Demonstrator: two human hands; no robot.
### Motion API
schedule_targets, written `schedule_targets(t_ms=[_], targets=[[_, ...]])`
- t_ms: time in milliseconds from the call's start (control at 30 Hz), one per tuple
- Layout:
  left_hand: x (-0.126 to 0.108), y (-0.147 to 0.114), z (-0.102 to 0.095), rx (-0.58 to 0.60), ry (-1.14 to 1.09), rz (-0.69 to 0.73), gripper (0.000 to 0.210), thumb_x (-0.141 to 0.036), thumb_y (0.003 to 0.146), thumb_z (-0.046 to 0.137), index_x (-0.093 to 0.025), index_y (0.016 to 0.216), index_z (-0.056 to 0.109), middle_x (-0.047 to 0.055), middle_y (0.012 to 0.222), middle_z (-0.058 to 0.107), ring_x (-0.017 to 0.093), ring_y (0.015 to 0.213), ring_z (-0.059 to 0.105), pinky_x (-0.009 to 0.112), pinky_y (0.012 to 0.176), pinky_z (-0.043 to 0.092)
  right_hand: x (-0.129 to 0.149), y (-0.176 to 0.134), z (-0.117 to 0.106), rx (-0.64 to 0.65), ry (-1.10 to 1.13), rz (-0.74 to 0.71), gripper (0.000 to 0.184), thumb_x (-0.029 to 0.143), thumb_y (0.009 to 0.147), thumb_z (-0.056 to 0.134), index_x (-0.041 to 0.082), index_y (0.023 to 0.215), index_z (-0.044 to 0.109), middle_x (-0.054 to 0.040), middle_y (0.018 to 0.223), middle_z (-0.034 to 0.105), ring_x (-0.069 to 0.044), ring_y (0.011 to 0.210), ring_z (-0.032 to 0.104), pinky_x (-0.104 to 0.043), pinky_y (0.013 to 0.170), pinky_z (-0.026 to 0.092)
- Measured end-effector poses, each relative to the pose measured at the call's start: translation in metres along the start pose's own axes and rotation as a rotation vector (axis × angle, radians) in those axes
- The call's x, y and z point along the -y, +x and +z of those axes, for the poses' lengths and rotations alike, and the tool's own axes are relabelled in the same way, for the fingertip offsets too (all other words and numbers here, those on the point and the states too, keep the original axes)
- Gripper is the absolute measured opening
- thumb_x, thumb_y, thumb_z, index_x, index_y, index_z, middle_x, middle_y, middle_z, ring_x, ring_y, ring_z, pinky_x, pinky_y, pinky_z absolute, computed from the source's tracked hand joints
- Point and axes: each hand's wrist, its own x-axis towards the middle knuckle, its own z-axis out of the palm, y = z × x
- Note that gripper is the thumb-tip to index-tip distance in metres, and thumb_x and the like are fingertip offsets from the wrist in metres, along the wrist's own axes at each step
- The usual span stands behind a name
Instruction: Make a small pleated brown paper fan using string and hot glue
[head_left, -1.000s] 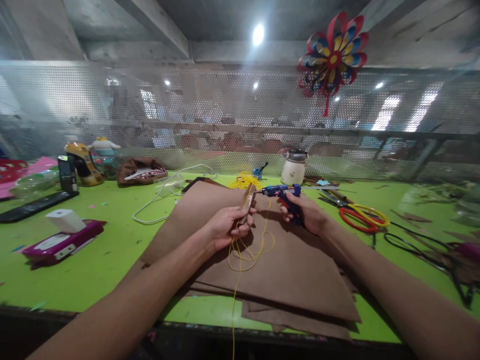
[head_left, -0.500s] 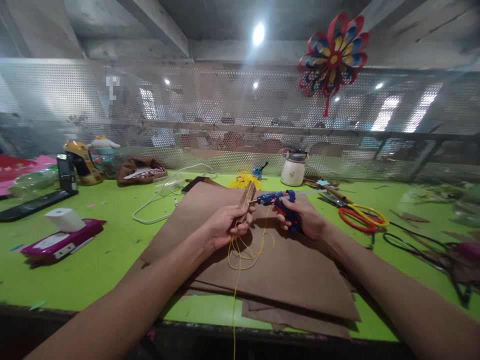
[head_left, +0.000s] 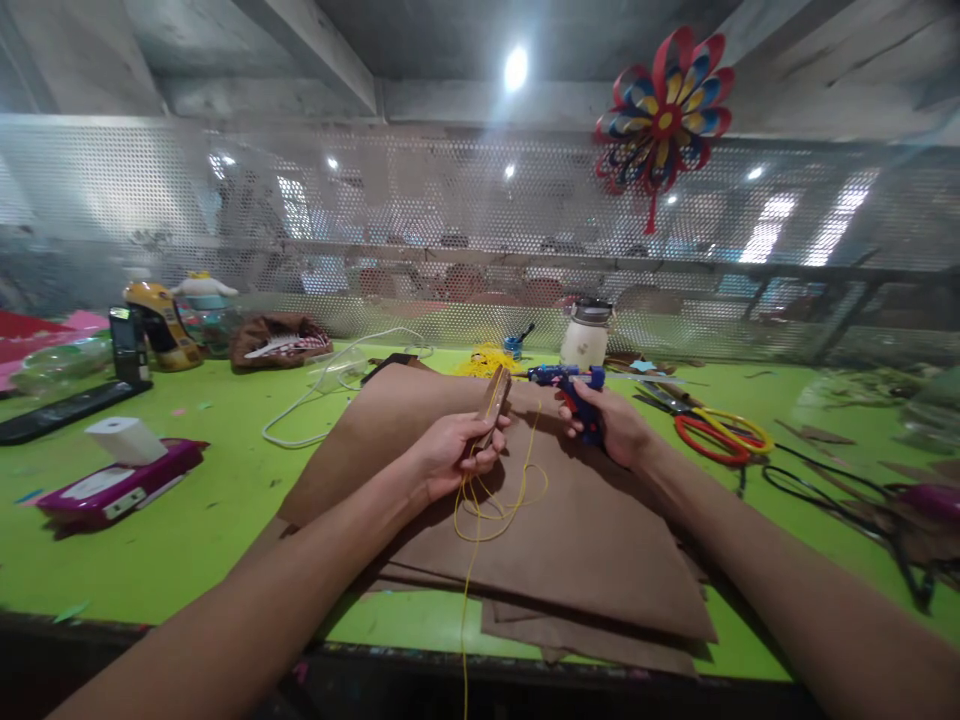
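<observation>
Left fingers (head_left: 486, 456) are pinching the brown strip (head_left: 497, 396), right fingers (head_left: 573, 424) gripping the glue gun (head_left: 556, 376) — I'm judging a steady aim best.

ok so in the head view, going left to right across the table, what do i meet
Purple power strip → brown bundle → left hand holding a brown strip → blue glue gun in the right hand → scissors

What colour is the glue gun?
The glue gun is mostly dark blue, best seen in the head view.
</observation>
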Motion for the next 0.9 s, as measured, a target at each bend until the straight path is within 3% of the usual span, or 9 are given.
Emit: schedule_targets(t_ms=[133,233,333,433,500,600,667,800,900], targets=[[0.001,0.0,0.0,0.001,0.019,0.003,0.013,-0.01,0.084,0.042,-0.008,0.092,0.052,0.002,0.063,0.053,0.002,0.036,0.034,0.013,0.034,0.019,-0.004,0.011,-0.019,-0.3,-0.522,-0.109,0.039,0.053,0.078,0.051,0.016,0.069,0.059,-0.0017,0.056,0.054,-0.013,0.046,0.046,-0.028,0.05,0.039],[0.001,0.0,0.0,0.011,0.059,-0.001,0.013,-0.012,0.084,0.043,-0.009,0.093,0.051,0.001,0.063,0.052,0.002,0.036,0.034,0.014,0.034,0.018,-0.007,0.015,-0.031,-0.382,-0.861,-0.181,0.03,0.046,0.074,0.057,0.017,0.062,0.06,-0.0036,0.056,0.056,-0.018,0.056,0.052,-0.029,0.057,0.038],[0.001,-0.001,-0.001,0.03,0.087,0.004,0.013,-0.014,0.085,0.044,-0.01,0.095,0.052,0.0,0.064,0.052,0.002,0.036,0.035,0.014,0.034,0.017,-0.008,0.015,-0.038,-0.241,-0.936,-0.231,0.014,0.03,0.062,0.067,0.018,0.071,0.065,-0.0043,0.073,0.064,-0.02,0.07,0.056,-0.029,0.067,0.04],[0.002,0.0,-0.003,0.04,0.103,0.024,0.015,-0.016,0.085,0.044,-0.009,0.096,0.052,0.0,0.064,0.052,0.002,0.036,0.035,0.015,0.034,0.017,-0.004,0.012,-0.04,0.017,-1.045,-0.228,0.018,0.017,0.057,0.065,0.02,0.075,0.069,-0.0026,0.08,0.068,-0.022,0.078,0.057,-0.031,0.074,0.041],[0.003,0.001,-0.005,0.061,0.109,0.037,0.017,-0.018,0.085,0.045,-0.009,0.097,0.053,0.0,0.065,0.052,0.002,0.035,0.034,0.016,0.034,0.017,0.001,0.011,-0.039,0.06,-1.085,-0.221,0.025,0.01,0.055,0.061,0.021,0.076,0.07,-0.0023,0.082,0.069,-0.023,0.083,0.058,-0.033,0.079,0.041],[0.005,0.002,-0.007,0.079,0.111,0.035,0.018,-0.02,0.086,0.045,-0.009,0.098,0.053,0.0,0.064,0.053,0.002,0.035,0.032,0.016,0.035,0.015,0.01,0.01,-0.027,-0.127,-1.096,-0.29,0.024,0.009,0.058,0.058,0.02,0.075,0.071,-0.0061,0.085,0.069,-0.025,0.087,0.057,-0.037,0.085,0.04],[0.006,0.002,-0.005,0.087,0.126,0.027,0.019,-0.022,0.086,0.046,-0.008,0.098,0.053,0.0,0.062,0.052,0.002,0.036,0.032,0.017,0.036,0.015,0.015,0.007,-0.009,-0.207,-1.011,-0.3,0.015,0.017,0.067,0.058,0.019,0.075,0.07,-0.0074,0.082,0.068,-0.024,0.081,0.058,-0.038,0.08,0.043],[0.008,-0.002,0.005,0.13,0.196,0.051,0.021,-0.026,0.086,0.05,-0.009,0.098,0.056,0.0,0.061,0.053,0.003,0.037,0.032,0.018,0.037,0.015,0.019,-0.007,0.04,-0.104,-0.522,-0.129,0.025,0.039,0.074,0.061,0.021,0.09,0.067,-0.0054,0.081,0.067,-0.02,0.07,0.059,-0.032,0.06,0.048],[0.011,-0.006,0.013,0.169,0.226,0.044,0.023,-0.03,0.084,0.054,-0.011,0.094,0.058,0.002,0.063,0.054,0.004,0.043,0.038,0.017,0.039,0.019,0.019,-0.018,0.07,-0.074,-0.329,-0.023,0.036,0.048,0.074,0.062,0.02,0.096,0.061,-0.0041,0.077,0.063,-0.015,0.064,0.057,-0.026,0.051,0.046]])
